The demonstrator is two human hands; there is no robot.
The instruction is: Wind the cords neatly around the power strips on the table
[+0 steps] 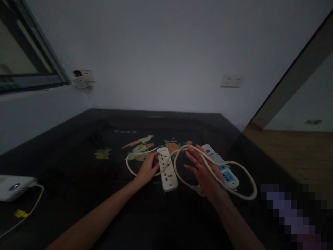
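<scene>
A white power strip (168,172) lies lengthwise in front of me on the dark tabletop. My left hand (148,168) closes its fingers at the strip's left edge. The strip's pale cord (244,168) runs in loose loops to both sides and crosses over the strip. Fingers stretched and spread, my right hand (204,170) is among the loops, with cord passing across its fingers and back. The plug (199,190) lies beside my right wrist, partly hidden. Just beyond that hand rests a second power strip (227,176) with blue sockets and cord wound round it.
The dark table (125,215) carries a painted bird and flowers. A white device (15,185) with a cable and yellow tag (21,213) sits at the left. Wall sockets (232,81) are on the back wall; a window (23,45) is at upper left. A blurred-out patch covers the lower right.
</scene>
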